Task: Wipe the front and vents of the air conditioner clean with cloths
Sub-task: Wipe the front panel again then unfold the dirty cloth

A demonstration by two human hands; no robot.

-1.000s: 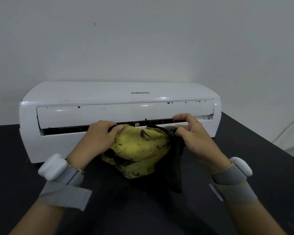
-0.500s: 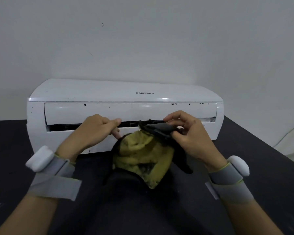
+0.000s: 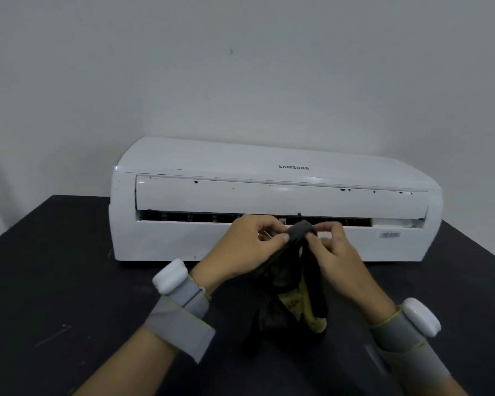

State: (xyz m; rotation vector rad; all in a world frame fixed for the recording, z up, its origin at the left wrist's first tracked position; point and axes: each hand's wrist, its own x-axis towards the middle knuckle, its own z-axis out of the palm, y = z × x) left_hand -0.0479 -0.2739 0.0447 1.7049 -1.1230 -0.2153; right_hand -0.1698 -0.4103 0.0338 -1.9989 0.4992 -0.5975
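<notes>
A white air conditioner [image 3: 269, 167] lies on a black table, its long flap [image 3: 269, 198] speckled with dark spots above the open vent slot [image 3: 189, 217]. In front of the slot, my left hand [image 3: 249, 247] and my right hand [image 3: 337, 255] both pinch the top fold of a dirty cloth [image 3: 295, 298]. The cloth is dark grey outside and yellow inside, and it hangs bunched down between my wrists. Its top edge sits just before the vent slot near the middle.
The black table [image 3: 55, 281] reaches out on both sides of the unit. A barcode sticker [image 3: 389, 235] is on the unit's lower right front. A plain pale wall [image 3: 240, 67] stands behind. Both my wrists wear grey bands with white pods.
The cloth has been gathered up from a spread yellow bundle into a narrow dark fold. My left hand now pinches it too. My view has pulled back and shifted left.
</notes>
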